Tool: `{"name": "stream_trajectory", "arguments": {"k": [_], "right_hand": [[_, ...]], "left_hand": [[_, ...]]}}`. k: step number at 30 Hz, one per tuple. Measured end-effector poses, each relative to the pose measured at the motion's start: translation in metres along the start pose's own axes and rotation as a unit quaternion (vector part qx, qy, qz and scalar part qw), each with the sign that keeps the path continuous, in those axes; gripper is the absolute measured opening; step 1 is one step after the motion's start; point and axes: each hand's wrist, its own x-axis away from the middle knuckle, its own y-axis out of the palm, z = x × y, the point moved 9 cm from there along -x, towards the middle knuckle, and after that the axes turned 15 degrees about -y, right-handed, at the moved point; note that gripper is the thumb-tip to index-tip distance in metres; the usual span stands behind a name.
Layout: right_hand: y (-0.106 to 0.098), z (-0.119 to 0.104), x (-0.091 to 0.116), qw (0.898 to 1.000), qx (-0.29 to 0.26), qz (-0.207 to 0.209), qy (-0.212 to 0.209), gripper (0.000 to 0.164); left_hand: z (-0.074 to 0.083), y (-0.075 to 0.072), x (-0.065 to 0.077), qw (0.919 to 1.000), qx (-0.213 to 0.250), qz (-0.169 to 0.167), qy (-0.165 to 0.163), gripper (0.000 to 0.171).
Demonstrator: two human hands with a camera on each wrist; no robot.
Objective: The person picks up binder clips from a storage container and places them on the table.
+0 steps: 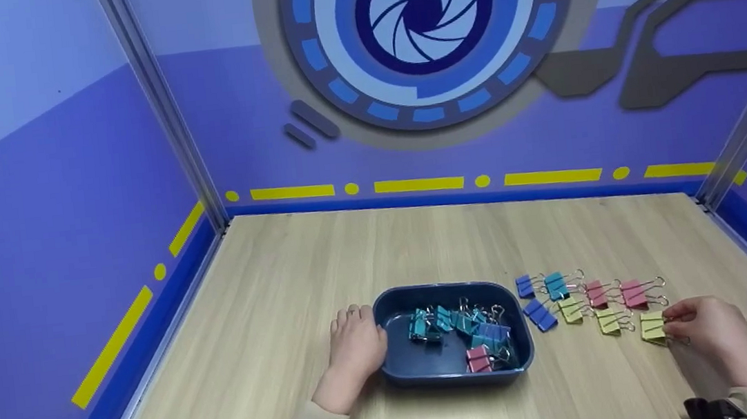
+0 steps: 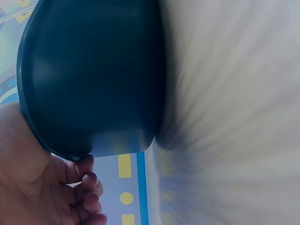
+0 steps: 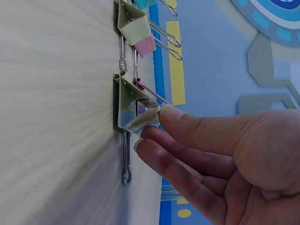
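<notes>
On the table's right side, my right hand (image 1: 713,333) pinches a yellow binder clip (image 1: 652,326) between thumb and fingers. The right wrist view shows the thumb (image 3: 172,114) against that clip's body, with its wire handle lying along the tabletop. My left hand (image 1: 357,339) rests against the left rim of a dark blue box (image 1: 405,381), its fingers loosely bent in the left wrist view. Inside the box are several teal clips (image 1: 419,325), a blue clip (image 1: 495,333) and a pink clip (image 1: 479,359).
Between box and right hand, more binder clips lie in two rough rows: blue (image 1: 540,315), teal (image 1: 557,285), pink (image 1: 633,293) and yellow (image 1: 609,321). Printed panels (image 1: 410,157) wall in the wooden table (image 1: 323,256) at the back and sides.
</notes>
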Motion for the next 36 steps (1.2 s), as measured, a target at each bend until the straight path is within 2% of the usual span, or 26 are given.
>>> {"name": "stream_trajectory", "arguments": {"k": [8,13,18,23,28,31,36], "right_hand": [[0.003,0.002,0.003,1.000,-0.004,-0.003,0.006,0.037],[0.003,0.003,0.004,1.000,-0.002,-0.006,0.027,0.041],[-0.004,-0.008,0.007,1.000,0.009,0.013,0.020,0.041],[-0.014,-0.038,0.003,0.998,0.014,0.064,0.003,0.043],[-0.011,-0.080,-0.007,0.993,-0.039,0.107,-0.027,0.041],[-0.003,-0.106,-0.013,0.989,-0.080,0.110,-0.053,0.039],[0.018,-0.154,-0.019,0.978,-0.136,0.099,-0.125,0.029]], "left_hand": [[0.000,0.000,0.002,0.9999,0.003,0.008,0.010,0.033],[0.001,-0.002,0.003,0.9997,0.000,0.017,0.015,0.031],[0.001,0.000,0.003,0.9999,-0.003,0.013,0.011,0.031],[0.000,0.002,0.002,0.9999,-0.007,0.009,0.007,0.032],[-0.001,0.003,0.001,1.0000,-0.006,-0.002,0.000,0.034],[-0.001,0.003,0.001,1.0000,-0.003,-0.007,-0.003,0.034],[0.000,0.001,0.001,1.0000,-0.004,0.002,0.002,0.033]]}}
